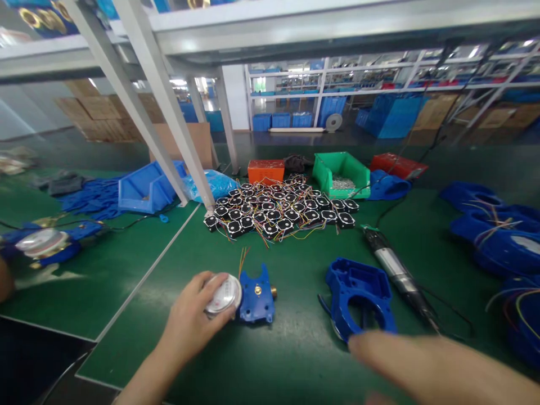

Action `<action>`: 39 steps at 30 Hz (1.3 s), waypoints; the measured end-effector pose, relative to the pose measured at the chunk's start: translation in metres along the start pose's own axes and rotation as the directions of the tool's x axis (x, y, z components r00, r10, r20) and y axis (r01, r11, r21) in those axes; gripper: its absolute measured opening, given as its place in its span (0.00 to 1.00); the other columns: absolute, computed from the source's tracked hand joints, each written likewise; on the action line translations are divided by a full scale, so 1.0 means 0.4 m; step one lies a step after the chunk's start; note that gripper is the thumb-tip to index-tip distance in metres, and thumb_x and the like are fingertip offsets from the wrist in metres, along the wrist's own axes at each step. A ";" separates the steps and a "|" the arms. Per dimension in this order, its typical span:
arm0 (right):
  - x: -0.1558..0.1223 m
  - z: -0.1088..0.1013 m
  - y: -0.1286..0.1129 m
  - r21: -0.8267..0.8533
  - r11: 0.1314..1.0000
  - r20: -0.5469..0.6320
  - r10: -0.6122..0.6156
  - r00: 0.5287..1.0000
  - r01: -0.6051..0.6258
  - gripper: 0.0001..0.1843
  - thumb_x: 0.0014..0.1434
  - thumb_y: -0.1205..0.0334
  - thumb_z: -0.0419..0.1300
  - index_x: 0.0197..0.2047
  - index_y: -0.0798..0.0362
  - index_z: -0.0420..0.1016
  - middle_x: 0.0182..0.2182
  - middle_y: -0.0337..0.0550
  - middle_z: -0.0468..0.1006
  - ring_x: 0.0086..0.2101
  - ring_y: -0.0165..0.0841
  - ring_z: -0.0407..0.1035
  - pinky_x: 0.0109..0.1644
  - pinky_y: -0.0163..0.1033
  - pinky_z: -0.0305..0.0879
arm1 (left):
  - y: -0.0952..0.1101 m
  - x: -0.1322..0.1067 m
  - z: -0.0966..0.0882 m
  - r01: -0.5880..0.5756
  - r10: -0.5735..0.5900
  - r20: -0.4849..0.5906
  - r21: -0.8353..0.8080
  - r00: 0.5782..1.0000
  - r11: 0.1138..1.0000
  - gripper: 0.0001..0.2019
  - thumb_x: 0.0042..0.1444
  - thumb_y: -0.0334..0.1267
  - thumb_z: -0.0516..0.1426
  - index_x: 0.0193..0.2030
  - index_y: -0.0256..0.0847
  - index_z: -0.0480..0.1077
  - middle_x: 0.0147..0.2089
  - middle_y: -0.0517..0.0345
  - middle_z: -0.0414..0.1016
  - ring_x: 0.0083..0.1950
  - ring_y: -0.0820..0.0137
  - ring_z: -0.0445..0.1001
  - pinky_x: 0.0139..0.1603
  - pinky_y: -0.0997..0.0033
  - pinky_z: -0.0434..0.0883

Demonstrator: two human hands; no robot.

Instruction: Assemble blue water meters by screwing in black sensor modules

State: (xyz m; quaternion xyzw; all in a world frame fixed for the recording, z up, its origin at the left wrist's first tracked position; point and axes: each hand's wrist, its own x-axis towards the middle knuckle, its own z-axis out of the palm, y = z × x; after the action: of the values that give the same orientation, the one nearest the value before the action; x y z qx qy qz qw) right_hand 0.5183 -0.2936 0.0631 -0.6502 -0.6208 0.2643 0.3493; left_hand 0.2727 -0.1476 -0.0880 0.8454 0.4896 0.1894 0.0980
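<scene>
My left hand [196, 309] is closed around a round water meter dial [225, 293] with a clear, silvery top. Against the dial's right side lies a flat blue plastic bracket [257, 301] with a brass fitting, and thin coloured wires rise behind it. My right hand [392, 357], smeared by motion, reaches in from the lower right. Its fingertip meets or overlaps the near edge of a blue plastic housing [358, 289] with a large round opening; whether it grips the housing cannot be made out. A power screwdriver [396, 270] lies right of the housing.
Behind my hands sits a pile of black square wired modules [270, 211]. Beyond it stand a green bin [341, 174] of small parts and an orange box [265, 170]. More blue housings [506, 236] lie right. A shelf post [169, 95] rises left; another meter [44, 243] lies far left.
</scene>
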 end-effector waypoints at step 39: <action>0.272 -0.065 0.323 0.681 0.706 0.041 0.228 0.973 -0.194 0.25 0.47 0.54 0.58 0.48 0.52 0.60 0.35 0.42 0.71 0.31 0.30 0.68 0.34 0.32 0.67 | 0.286 0.221 0.077 0.406 0.096 0.487 -0.809 0.868 0.425 0.03 0.42 0.32 0.58 0.26 0.37 0.66 0.26 0.58 0.75 0.28 0.73 0.71 0.28 0.75 0.64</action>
State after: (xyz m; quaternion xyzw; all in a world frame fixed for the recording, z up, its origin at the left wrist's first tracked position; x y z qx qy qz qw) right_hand 0.6288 -0.1872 -0.0122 -0.5494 -0.3941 0.4961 0.5447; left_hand 0.4157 -0.1277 -0.0562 0.6310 0.3543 0.2012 0.6602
